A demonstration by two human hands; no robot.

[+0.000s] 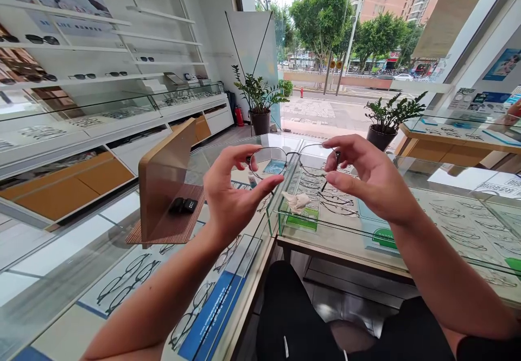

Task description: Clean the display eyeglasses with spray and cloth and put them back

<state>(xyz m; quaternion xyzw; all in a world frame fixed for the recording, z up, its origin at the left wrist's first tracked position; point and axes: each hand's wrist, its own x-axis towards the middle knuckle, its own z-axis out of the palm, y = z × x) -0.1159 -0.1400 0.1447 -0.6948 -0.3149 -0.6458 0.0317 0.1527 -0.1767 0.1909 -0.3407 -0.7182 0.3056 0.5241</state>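
A pair of thin-rimmed eyeglasses [292, 155] is held up level above the glass display counters, lenses toward the window. My left hand [234, 187] pinches the left lens rim, thumb below and fingers above. On the other side my right hand [366, 179] grips the right lens the same way, near the hinge. Beneath the glasses, a crumpled pale cloth [296, 202] lies on the counter glass. Behind it, partly hidden by my left hand, stands a small bottle [252, 179].
A wooden-framed mirror stand [165, 182] with a small black object [183, 205] stands on the left counter [134, 258]. Glasses frames in rows [337, 203] lie under the glass. Potted plants [260, 106] stand near the window. At the far right, part of another person [515, 112] shows.
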